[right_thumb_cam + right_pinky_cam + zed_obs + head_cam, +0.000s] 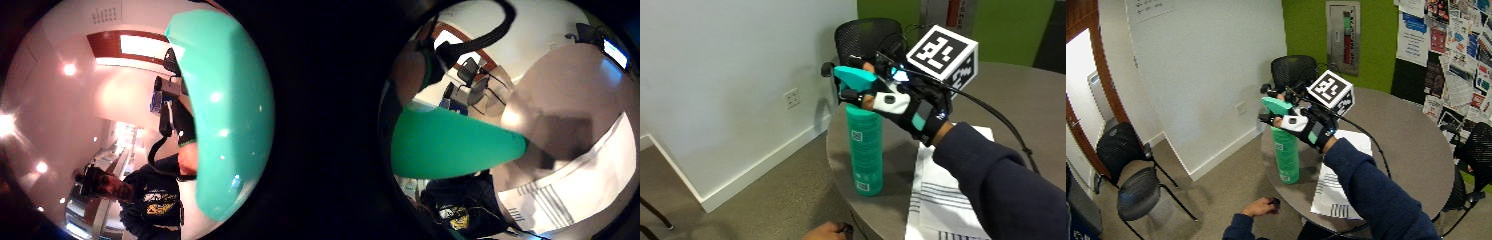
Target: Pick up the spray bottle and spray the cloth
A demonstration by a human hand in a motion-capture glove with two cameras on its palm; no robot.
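Observation:
A tall teal spray bottle (865,150) (1285,150) stands upright at the round table's near-left edge; whether its base rests on the top or hangs just above it I cannot tell. My gloved right hand (906,107) (1309,127) grips the bottle at its neck, fingers curled under the teal spray head, whose nozzle points towards the wall. Both palm views are largely filled by the bottle's teal body (450,145) (230,110). A white cloth with grey stripes (953,195) (1339,185) (580,185) lies flat on the table, right of the bottle.
The round grey-brown table (1013,100) (1405,130) stands near a white wall. A black mesh chair (866,32) (1292,70) is behind the bottle. The person's bare hand (1262,206) holds a small dark object below the table's edge. Two black chairs (1132,170) stand far left.

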